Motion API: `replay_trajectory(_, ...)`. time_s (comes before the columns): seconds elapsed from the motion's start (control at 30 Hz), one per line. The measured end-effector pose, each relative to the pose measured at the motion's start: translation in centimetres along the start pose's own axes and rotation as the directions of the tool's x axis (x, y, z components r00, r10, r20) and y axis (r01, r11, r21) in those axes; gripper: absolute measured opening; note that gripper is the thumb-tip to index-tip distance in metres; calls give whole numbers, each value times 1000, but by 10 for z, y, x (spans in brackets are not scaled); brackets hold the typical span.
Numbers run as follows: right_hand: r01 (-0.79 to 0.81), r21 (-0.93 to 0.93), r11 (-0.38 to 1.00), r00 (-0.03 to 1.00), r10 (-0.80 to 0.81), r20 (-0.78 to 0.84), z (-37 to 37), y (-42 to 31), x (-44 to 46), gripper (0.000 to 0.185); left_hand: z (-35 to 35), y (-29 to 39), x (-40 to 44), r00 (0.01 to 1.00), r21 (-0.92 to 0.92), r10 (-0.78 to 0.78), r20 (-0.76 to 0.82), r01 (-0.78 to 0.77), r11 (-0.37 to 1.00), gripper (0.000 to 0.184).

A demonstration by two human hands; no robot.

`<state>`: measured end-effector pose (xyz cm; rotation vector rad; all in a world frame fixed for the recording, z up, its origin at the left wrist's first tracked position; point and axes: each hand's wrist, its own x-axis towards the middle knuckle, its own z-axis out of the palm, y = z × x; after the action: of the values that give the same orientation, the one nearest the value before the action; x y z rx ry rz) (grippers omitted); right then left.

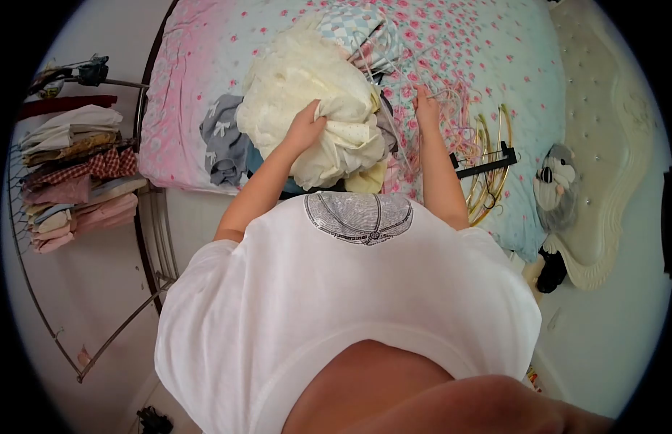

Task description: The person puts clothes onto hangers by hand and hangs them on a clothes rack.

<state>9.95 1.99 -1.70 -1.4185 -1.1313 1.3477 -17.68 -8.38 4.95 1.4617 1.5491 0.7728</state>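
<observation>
My left hand (305,129) is closed on a bunched cream garment (307,72) with ruffled, sheer fabric, which lies heaped on the bed. To its right, my right hand (426,110) has its fingers closed on a thin pale clothes hanger (402,85), partly lost among similar ones. Beyond that hand is a tangle of pink and white hangers (457,101). A blue-and-white checked cloth (357,30) sits behind the cream garment. Grey clothing with white bows (224,137) lies on its left, and a pale yellow cloth (366,179) shows at its near edge.
The bed (195,72) has a pink floral cover. Gold hangers (505,126) and a black clip hanger (488,165) lie at right, near the padded headboard (603,123). A metal rack with folded clothes (86,166) stands at left. A plush toy (556,177) rests by the headboard.
</observation>
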Motion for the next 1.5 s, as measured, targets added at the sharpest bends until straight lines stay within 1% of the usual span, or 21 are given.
replay_trajectory(0.07,-39,-10,999,999,39,-4,-1,-8,-12,34,-5,-1,-4,999,73,-22,-42,25,997,31)
replay_trajectory(0.13,-23,-44,999,1000,22,-9,-2,-17,-29,34,-12,-9,-3,996,135,-51,-72,60,989,28)
replay_trajectory(0.23,3,-77,997,1000,-4,-13,-10,-20,-47,33,-22,-16,-6,977,-60,-207,50,210,976,28)
replay_trajectory(0.33,14,-58,998,1000,-15,-24,-14,-28,-73,31,-15,-20,-11,992,-122,-125,21,127,984,26)
replay_trajectory(0.4,69,-87,994,997,-70,-11,-21,-19,-82,30,4,-26,-9,996,-41,-90,18,91,995,30)
replay_trajectory(0.43,60,-81,995,998,-62,-22,-19,-15,-90,30,14,-22,-11,997,-1,-68,21,68,998,32)
replay_trajectory(0.5,45,-73,996,998,-49,-50,-19,-8,-104,30,29,-6,-17,998,37,40,57,-42,998,36)
replay_trajectory(0.6,62,-177,982,993,-78,-83,-20,12,-124,30,51,13,-21,962,104,227,154,-244,964,38)
replay_trajectory(0.7,-52,-15,999,992,50,-120,-8,8,-155,30,80,27,-18,895,187,348,278,-406,895,38)
replay_trajectory(0.73,-32,16,999,997,33,-66,-10,23,-156,31,89,31,-20,870,218,372,323,-451,866,38)
replay_trajectory(0.83,-38,5,999,996,38,-76,-19,33,-169,34,110,41,-33,870,428,307,387,-464,775,34)
replay_trajectory(0.87,-48,27,998,991,51,-121,-23,35,-173,33,114,37,-35,888,526,262,378,-439,728,33)
replay_trajectory(0.93,-49,-61,997,990,41,-137,-32,39,-181,34,118,13,-35,923,702,180,341,-377,604,29)
replay_trajectory(1.0,-58,-115,992,986,39,-160,-40,39,-192,34,112,-29,-21,908,797,180,377,-417,436,22)
replay_trajectory(1.1,-53,-159,986,980,21,-197,-50,36,-206,34,83,-31,-25,924,693,188,333,-374,616,12)
replay_trajectory(1.17,-22,-206,978,980,-20,-200,-57,45,-211,34,66,-23,-31,951,660,234,201,-308,686,13)
replay_trajectory(1.27,-52,-190,980,960,-4,-281,-63,31,-222,32,35,-24,-38,968,630,249,24,-208,748,17)
replay_trajectory(1.37,137,-11,991,940,-133,-314,-75,42,-219,32,-3,-30,-42,970,582,193,-146,-74,810,20)
replay_trajectory(1.4,101,-7,995,933,-97,-348,-75,38,-219,33,-15,-34,-43,967,558,163,-197,-26,829,21)
replay_trajectory(1.47,29,3,1000,908,-25,-418,-72,18,-220,35,-34,-44,-40,958,357,66,-278,39,933,21)
replay_trajectory(1.5,39,10,999,929,-32,-368,-71,11,-220,35,-42,-51,-35,951,247,15,-308,65,967,21)
